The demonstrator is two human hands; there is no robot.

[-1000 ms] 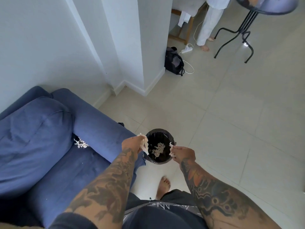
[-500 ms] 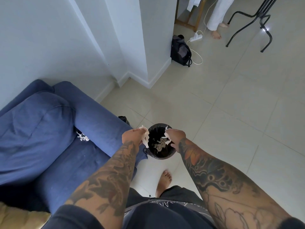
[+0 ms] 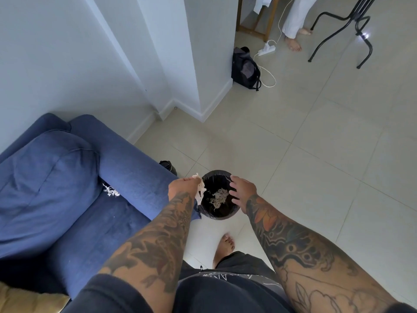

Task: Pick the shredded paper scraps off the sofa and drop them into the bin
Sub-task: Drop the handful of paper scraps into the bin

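Black bin [image 3: 218,216] on the floor right under both hands, blue sofa [image 3: 126,163] arm just left of it, left hand [image 3: 183,185] pinching a clump of paper scraps [image 3: 200,191] over the rim, right hand [image 3: 243,193] fingers spread and empty, more scraps [image 3: 111,191] on the seat

Soft even daylight, wide-angle bend at edges, glare spot top right, foot [image 3: 223,245] maybe blurred.

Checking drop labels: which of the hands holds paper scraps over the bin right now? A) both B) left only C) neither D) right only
B: the left hand grips a wad of scraps at the rim of the bin; the right hand has spread fingers and holds nothing.
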